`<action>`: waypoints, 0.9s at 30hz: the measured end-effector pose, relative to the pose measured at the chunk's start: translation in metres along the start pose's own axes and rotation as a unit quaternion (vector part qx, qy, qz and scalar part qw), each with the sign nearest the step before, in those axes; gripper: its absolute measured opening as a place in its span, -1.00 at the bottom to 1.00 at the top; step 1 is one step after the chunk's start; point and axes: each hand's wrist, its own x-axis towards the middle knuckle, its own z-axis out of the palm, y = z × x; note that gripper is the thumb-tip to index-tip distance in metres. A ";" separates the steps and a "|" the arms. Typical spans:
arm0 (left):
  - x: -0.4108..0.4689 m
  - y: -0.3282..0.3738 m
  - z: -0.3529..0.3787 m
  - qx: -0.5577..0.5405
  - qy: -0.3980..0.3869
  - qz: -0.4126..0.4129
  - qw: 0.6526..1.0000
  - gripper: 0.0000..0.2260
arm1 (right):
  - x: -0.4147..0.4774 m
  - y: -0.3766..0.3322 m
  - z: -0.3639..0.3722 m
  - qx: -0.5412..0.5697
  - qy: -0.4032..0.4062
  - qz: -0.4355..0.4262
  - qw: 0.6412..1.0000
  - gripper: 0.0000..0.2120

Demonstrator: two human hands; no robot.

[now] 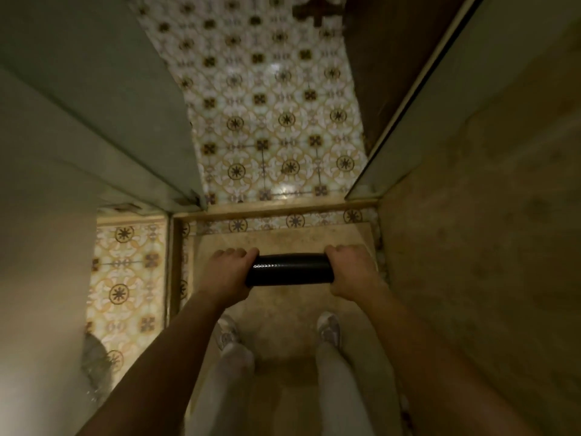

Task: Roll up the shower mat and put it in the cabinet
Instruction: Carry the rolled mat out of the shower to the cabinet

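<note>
With the rolled shower mat [289, 269] held level above the shower floor [283, 306], I noted its long axis running left-right; left hand [227, 275] and right hand [351, 272] each closed on one end. Cabinet not visible.

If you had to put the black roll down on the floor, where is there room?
Bare beige floor lies under the rolled mat, between the shoes and the patterned tile strip. The patterned floor beyond the step is also bare. It is tight beside both walls.

Black shower mat [289, 269] rolled tight, horizontal tube, above beige floor.
</note>
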 end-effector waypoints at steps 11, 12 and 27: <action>-0.039 0.068 -0.136 0.005 0.086 -0.075 0.993 -0.43 | -0.066 0.040 -0.145 -0.047 0.077 -0.061 0.994 -0.40; -0.038 0.072 -0.140 0.004 0.089 -0.074 0.993 -0.43 | -0.066 0.043 -0.151 -0.049 0.078 -0.063 0.994 -0.41; 0.045 0.005 -0.195 0.000 0.078 -0.058 0.995 -0.54 | 0.031 0.040 -0.220 -0.084 0.073 -0.064 0.992 -0.47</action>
